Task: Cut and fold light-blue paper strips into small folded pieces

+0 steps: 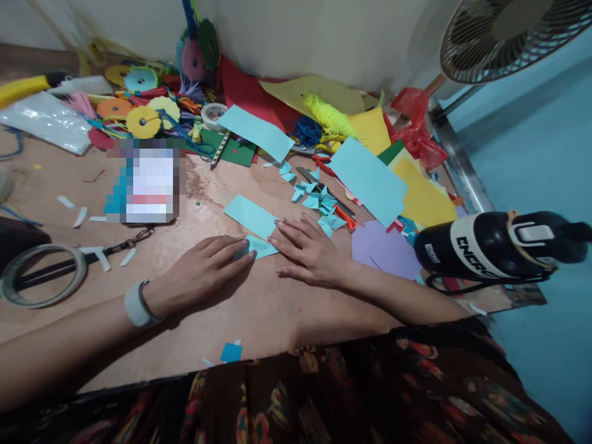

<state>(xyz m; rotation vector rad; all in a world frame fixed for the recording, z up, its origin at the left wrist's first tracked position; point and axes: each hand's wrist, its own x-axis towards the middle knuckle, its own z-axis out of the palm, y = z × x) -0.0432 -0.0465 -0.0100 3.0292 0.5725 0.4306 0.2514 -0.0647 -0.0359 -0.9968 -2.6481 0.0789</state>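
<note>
My left hand lies on the table, its fingertips pressing the left part of a small light-blue paper piece. From the other side my right hand rests flat with fingers spread, its tips at the right end of that piece. Just beyond, a light-blue paper strip lies flat, its right end touching my right fingertips. Several small folded light-blue paper pieces are heaped past my right hand, around a box cutter and orange-handled scissors.
Larger light-blue sheets and purple paper lie at right, near a black bottle on its side. At left are a blurred phone and a tape roll. Coloured paper discs pile at the back; a fan stands at back right.
</note>
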